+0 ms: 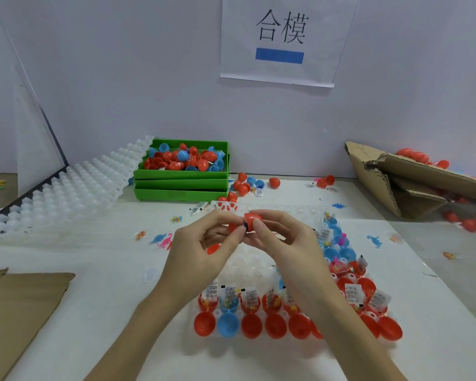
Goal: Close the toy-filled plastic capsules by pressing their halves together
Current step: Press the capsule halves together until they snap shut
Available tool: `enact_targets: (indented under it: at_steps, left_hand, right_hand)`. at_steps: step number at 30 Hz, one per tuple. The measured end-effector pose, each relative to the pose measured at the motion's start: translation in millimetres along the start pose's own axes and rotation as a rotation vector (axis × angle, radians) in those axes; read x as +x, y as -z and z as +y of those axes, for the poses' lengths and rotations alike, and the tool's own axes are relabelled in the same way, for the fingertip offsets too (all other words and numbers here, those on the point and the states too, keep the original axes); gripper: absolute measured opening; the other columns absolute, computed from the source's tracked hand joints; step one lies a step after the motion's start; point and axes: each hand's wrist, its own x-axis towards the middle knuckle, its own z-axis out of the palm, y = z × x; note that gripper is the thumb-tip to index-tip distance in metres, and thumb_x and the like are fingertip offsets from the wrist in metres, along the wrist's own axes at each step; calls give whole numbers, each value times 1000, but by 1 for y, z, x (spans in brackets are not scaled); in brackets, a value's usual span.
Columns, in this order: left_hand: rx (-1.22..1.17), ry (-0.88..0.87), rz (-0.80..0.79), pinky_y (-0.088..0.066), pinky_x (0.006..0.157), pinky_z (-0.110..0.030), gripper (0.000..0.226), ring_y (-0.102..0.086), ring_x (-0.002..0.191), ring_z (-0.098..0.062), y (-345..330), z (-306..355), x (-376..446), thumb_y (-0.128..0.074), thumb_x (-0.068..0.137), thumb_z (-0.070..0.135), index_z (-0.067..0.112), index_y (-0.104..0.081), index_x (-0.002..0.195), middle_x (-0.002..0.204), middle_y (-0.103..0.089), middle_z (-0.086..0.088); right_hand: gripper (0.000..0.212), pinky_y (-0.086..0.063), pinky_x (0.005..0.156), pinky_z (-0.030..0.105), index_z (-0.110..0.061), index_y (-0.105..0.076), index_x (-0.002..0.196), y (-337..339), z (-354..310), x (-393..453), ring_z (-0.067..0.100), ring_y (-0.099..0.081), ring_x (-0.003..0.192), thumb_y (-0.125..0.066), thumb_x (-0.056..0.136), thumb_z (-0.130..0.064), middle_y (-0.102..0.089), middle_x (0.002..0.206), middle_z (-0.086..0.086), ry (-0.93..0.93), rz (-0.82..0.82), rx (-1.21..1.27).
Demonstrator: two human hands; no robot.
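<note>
Above the middle of the table both my hands hold one red capsule point(252, 218). My left hand point(204, 243) pinches its left half and my right hand point(280, 237) grips the right half. A dark blue toy shows in the gap between the halves. Below my hands lies a clear capsule tray point(248, 264). Its near rows hold open red and blue capsule halves point(228, 325), several stuffed with toys and white leaflets point(212, 291). More filled blue halves point(341, 240) sit along the tray's right side.
A green bin point(182, 174) of red and blue capsules stands at the back. Stacked clear trays point(74, 188) lean at back left. A torn cardboard box point(412, 182) lies at right, a cardboard sheet point(19, 306) at front left. Loose capsules point(242, 185) and small toy dinosaurs point(162, 240) scatter the table.
</note>
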Motion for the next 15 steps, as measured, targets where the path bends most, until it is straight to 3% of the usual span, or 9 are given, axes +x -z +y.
enact_targets:
  at_steps: [3,10,15]
  left_hand:
    - [48,-28,-104,-59,87,-18,30,-76,98,-7,2,1,0,-78,86,29,26,-72,115,105,-75,18]
    - [157,-113,-123,-60,91,-25,37,-75,99,-6,10,-5,3,-81,84,23,18,-74,120,108,-77,15]
    - [294,-189,-150,-62,87,-31,37,-75,95,-5,15,-8,5,-79,87,21,14,-73,123,106,-77,9]
  right_hand:
    - [16,-61,92,29,-21,-76,112,3,1,1,17,-78,95,-71,97,-23,-79,105,0,-36,14,0]
    - [16,-56,100,40,-26,-77,111,2,1,3,18,-78,93,-72,96,-27,-79,104,-3,-72,20,-26]
    - [13,-57,95,34,-25,-77,110,2,4,3,17,-78,93,-70,98,-25,-80,102,-2,-85,-5,-45]
